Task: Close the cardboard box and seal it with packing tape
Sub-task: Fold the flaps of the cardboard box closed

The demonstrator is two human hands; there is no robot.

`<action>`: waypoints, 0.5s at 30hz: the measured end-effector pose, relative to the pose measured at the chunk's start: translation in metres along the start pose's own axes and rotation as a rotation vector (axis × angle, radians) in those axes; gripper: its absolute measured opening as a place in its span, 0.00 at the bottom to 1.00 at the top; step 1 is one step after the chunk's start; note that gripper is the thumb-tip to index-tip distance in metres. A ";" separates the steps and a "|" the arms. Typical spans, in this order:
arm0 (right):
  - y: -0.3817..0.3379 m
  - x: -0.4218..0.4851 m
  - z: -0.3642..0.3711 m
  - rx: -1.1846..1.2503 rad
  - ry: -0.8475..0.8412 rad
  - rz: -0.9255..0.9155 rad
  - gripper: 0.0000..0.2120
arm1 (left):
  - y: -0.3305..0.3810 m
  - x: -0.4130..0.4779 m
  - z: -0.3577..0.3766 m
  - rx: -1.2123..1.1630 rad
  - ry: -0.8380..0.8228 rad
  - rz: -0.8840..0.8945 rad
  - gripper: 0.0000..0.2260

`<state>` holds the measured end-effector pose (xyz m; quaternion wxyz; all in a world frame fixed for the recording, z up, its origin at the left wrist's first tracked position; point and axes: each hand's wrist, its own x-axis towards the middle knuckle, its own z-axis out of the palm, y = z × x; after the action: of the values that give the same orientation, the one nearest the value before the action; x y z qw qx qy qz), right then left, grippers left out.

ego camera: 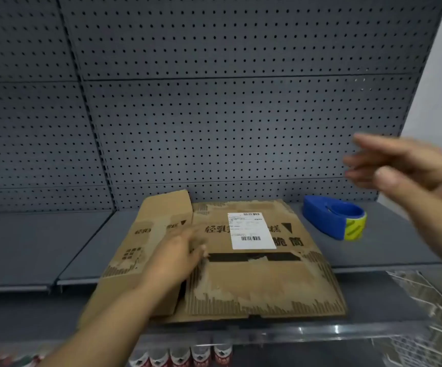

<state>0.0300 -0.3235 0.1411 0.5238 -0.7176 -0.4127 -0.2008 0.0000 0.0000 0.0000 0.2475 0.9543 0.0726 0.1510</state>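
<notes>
I'm pressing my left hand (177, 256), fingers straight, on the worn brown cardboard box (254, 282) on the grey metal shelf (42, 247) to pin its flaps, while my right hand (405, 168), fingers open and empty, is hovering over the blue plastic tape dispenser (331, 218) beside it.

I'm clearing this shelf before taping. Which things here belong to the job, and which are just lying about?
For the job: cardboard box, blue tape dispenser, left hand resting on the box, right hand raised.
Lying about: red-and-white containers below, wire rack.
</notes>
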 end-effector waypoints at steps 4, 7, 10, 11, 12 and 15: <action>0.054 -0.035 0.044 -0.255 -0.051 0.344 0.20 | -0.016 -0.017 0.013 0.249 -0.080 -0.069 0.28; 0.096 -0.048 0.057 -0.373 -0.097 0.543 0.22 | -0.023 -0.024 0.019 0.248 -0.108 -0.100 0.28; 0.128 -0.063 0.068 -0.420 -0.157 0.693 0.23 | -0.027 -0.028 0.020 0.241 -0.129 -0.117 0.29; 0.136 -0.066 0.071 -0.432 -0.165 0.748 0.24 | -0.027 -0.030 0.020 0.225 -0.136 -0.117 0.28; 0.141 -0.067 0.072 -0.442 -0.175 0.795 0.25 | -0.026 -0.030 0.020 0.210 -0.143 -0.112 0.28; 0.150 -0.069 0.077 -0.450 -0.209 0.913 0.26 | -0.024 -0.030 0.016 0.168 -0.168 -0.102 0.28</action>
<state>0.0994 -0.2960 -0.0243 0.3469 -0.9356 -0.0542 0.0372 -0.0249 0.0075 -0.0326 0.1793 0.9760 0.1125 0.0510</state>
